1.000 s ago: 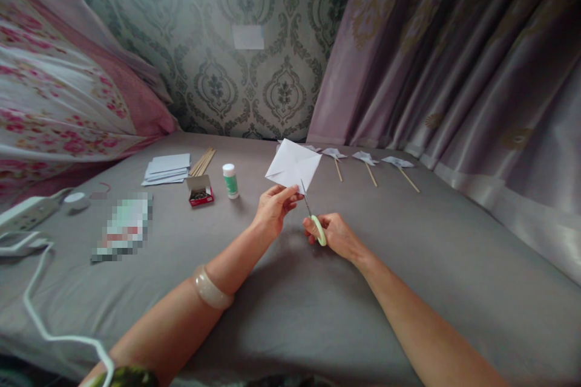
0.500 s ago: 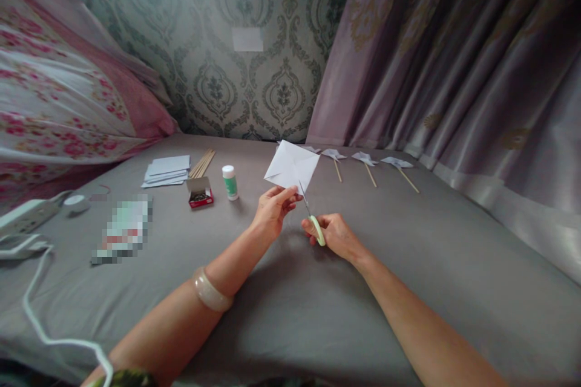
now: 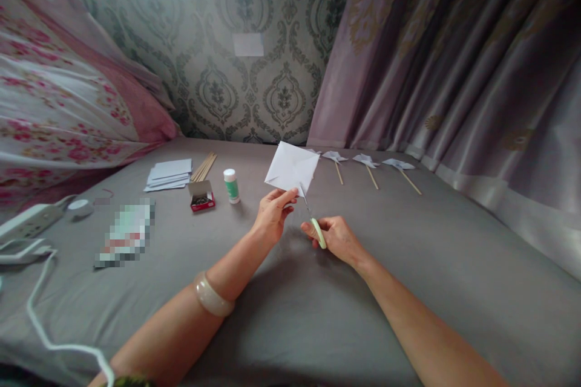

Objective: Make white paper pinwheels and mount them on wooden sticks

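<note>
A square sheet of white paper (image 3: pixel 290 164), with crease or cut lines running toward its middle, is pinched at its lower corner by my left hand (image 3: pixel 272 213). My right hand (image 3: pixel 333 236) grips a pair of scissors (image 3: pixel 318 233) by the pale green handles. The scissor blades lie at the paper's lower corner, beside my left fingertips, pointing up toward its centre. How far the blades are parted I cannot tell. Both hands are above the grey cloth surface.
Paper pinwheels on sticks (image 3: pixel 365 161) lie at the back right. At the left are a stack of paper (image 3: pixel 167 174), wooden sticks (image 3: pixel 204 167), a red box of small dark pieces (image 3: pixel 202 198), a glue stick (image 3: pixel 231 186), a blurred packet (image 3: pixel 126 233) and a power strip (image 3: pixel 31 221).
The whole view has shifted slightly downward. The hands, paper and scissors keep almost the same positions relative to one another.
</note>
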Demonstrator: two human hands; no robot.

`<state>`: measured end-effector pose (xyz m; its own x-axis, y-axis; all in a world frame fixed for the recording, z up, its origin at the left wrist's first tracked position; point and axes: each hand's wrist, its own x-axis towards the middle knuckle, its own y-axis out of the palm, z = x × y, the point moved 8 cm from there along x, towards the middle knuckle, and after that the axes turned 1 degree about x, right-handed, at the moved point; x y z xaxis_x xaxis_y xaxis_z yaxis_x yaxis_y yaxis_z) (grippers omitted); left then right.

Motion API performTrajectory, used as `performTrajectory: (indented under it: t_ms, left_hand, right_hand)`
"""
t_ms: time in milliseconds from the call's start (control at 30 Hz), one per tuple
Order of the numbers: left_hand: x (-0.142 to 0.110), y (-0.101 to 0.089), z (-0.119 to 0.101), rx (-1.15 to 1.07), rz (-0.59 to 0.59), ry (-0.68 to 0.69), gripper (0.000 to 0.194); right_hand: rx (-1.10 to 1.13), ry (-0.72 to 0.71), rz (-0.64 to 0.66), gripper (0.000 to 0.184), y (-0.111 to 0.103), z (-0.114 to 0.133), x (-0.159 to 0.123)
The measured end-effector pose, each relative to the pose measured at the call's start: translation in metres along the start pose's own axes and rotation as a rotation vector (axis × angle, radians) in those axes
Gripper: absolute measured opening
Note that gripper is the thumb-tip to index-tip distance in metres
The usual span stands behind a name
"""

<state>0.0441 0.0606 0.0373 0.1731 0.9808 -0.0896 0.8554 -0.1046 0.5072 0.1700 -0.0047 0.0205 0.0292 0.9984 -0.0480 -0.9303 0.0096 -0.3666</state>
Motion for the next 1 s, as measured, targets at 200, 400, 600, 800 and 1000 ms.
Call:
performTrajectory:
  t_ms: [200, 400, 600, 800, 1000]
  left_hand:
    - [0.0015, -0.0008, 0.0014, -0.009, 0.007, 0.002, 0.028]
    - [0.0029, -0.0015, 0.0028, -0.008, 0.013, 0.002, 0.028]
    - [0.0023, -0.0023, 0.0026, -0.003, 0.013, 0.002, 0.029]
    - [-0.0009, 0.0027, 0.0043, 0.012, 0.052, -0.005, 0.029]
    - [-0.0022, 0.0049, 0.0066, 0.020, 0.066, -0.011, 0.029]
  right_hand:
    - [-0.013, 0.011, -0.011, 0.055, -0.0003, -0.0007, 0.0000]
    - [-0.020, 0.011, -0.008, 0.054, -0.0005, -0.0043, 0.0018]
    - [0.003, 0.004, -0.009, 0.053, 0.0005, -0.0028, 0.0012]
    - [0.018, 0.005, -0.029, 0.055, -0.0005, 0.0021, -0.0006]
    - [0.029, -0.005, -0.040, 0.056, -0.0014, 0.0010, 0.0010]
